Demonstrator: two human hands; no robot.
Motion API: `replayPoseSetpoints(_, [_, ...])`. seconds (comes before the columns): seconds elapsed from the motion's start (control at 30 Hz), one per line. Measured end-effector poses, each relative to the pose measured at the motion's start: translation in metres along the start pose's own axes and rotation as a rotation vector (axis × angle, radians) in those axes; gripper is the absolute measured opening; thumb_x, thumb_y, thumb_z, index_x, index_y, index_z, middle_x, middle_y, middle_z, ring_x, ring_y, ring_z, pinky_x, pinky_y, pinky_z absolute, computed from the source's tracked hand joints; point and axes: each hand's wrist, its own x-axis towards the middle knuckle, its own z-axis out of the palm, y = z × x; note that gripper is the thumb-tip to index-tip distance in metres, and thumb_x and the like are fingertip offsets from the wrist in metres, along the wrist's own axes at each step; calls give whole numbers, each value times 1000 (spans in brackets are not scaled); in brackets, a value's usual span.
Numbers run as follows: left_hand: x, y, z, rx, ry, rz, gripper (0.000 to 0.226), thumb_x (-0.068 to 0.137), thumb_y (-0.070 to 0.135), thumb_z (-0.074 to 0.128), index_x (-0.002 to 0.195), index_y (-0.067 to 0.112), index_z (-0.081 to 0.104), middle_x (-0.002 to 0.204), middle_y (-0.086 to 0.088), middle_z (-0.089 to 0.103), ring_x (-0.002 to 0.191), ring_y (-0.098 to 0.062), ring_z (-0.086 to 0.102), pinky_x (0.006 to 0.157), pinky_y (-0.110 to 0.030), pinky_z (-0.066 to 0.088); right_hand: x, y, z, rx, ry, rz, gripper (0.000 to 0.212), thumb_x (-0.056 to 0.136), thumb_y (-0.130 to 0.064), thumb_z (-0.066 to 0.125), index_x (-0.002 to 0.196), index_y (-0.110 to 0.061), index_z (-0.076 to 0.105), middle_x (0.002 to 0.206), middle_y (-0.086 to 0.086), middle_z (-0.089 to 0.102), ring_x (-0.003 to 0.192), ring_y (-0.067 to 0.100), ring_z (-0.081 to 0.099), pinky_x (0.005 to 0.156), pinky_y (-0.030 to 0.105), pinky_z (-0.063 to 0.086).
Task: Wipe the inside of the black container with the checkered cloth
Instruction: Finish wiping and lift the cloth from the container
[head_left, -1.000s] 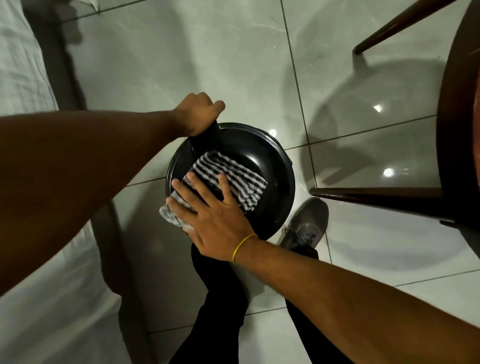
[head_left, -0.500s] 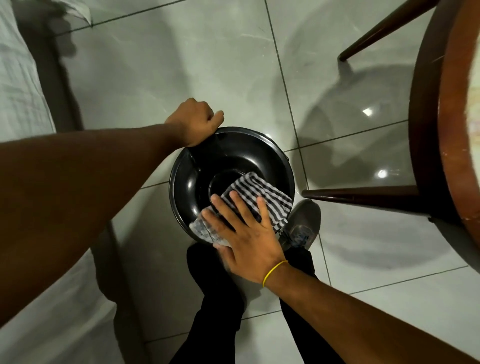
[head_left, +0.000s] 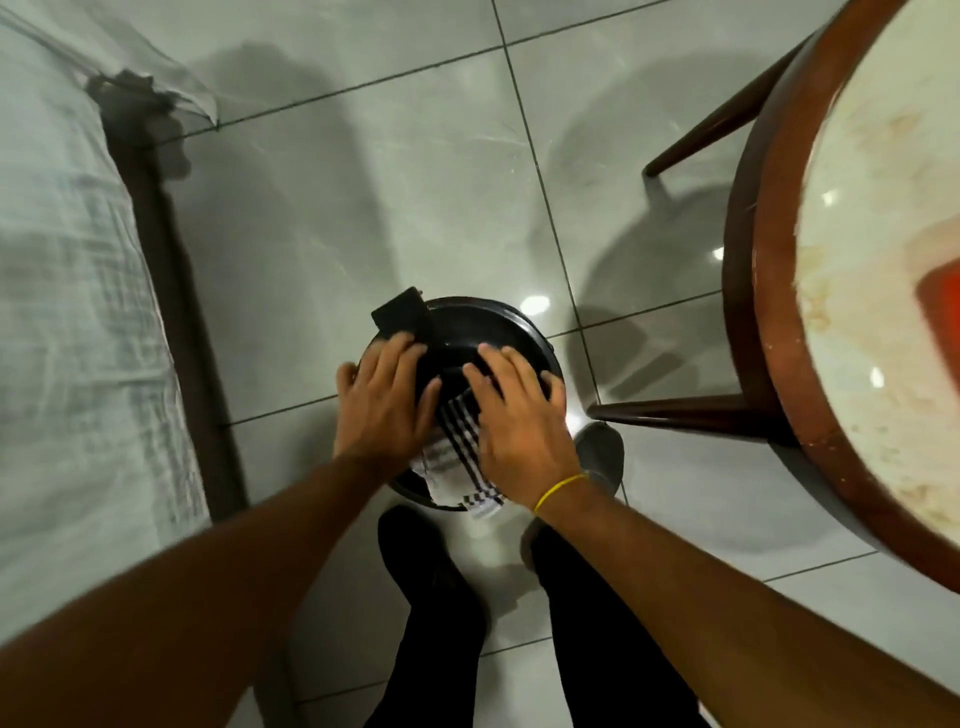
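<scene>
The black container, round with a black handle at its far left, is held above the floor in front of my legs. The checkered cloth lies in its near part and hangs over the near rim. My right hand, a yellow band at the wrist, presses flat on the cloth with fingers spread inside the container. My left hand rests on the container's left side and rim, just below the handle, fingers apart. Much of the inside is hidden by both hands.
A round wooden table with a pale top and dark legs stands close on the right. A bed with a white sheet and dark frame runs along the left. Grey floor tiles lie beyond the container; my shoe is under it.
My left hand has left the handle and come down onto the container's left side. My right hand with the cloth has shifted inward. The view has moved so the table shows more.
</scene>
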Motion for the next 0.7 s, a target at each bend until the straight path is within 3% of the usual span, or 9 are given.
replayPoseSetpoints(0.13, [-48,24,10,34,-122,-20,64,106,55,43,152,12,53,163,-12,47,149,-36,43,117,-59,35,29,23,-23,-131,-113,-51,69,90,-21,71,157,-24,53,180,4,28,166,31,27,121,60,36])
replayPoseSetpoints(0.33, [-67,52,17,71,-125,-87,50,100,36,67,143,10,62,152,-14,58,141,-37,52,110,-61,40,30,32,-22,-194,-111,-181,43,83,-15,82,123,-22,68,168,6,43,155,32,43,109,57,46])
replayPoseSetpoints(0.43, [-65,58,11,45,-103,-67,40,91,23,78,128,14,66,133,-10,69,128,-35,61,105,-61,44,15,35,-24,-161,5,-195,37,80,-11,84,113,-19,70,164,9,51,150,35,51,105,55,51])
replayPoseSetpoints(0.57, [-60,60,-14,20,-61,43,46,73,13,91,113,17,68,112,-6,76,107,-33,70,95,-52,46,-16,38,-33,-156,215,-256,15,95,-14,75,108,-19,71,175,9,40,162,34,38,119,52,47])
replayPoseSetpoints(0.63, [-55,64,-35,-2,-24,113,45,73,13,92,112,17,70,108,-7,77,100,-32,73,94,-50,47,-38,40,-46,-143,297,-260,8,102,-17,71,110,-19,71,176,8,38,163,33,34,122,52,46])
replayPoseSetpoints(0.7, [-52,72,-60,-45,49,218,37,78,15,86,110,15,70,104,-8,77,95,-32,74,90,-48,48,-66,39,-64,-79,399,-240,12,109,-18,62,110,-17,74,170,8,50,158,34,42,117,52,50])
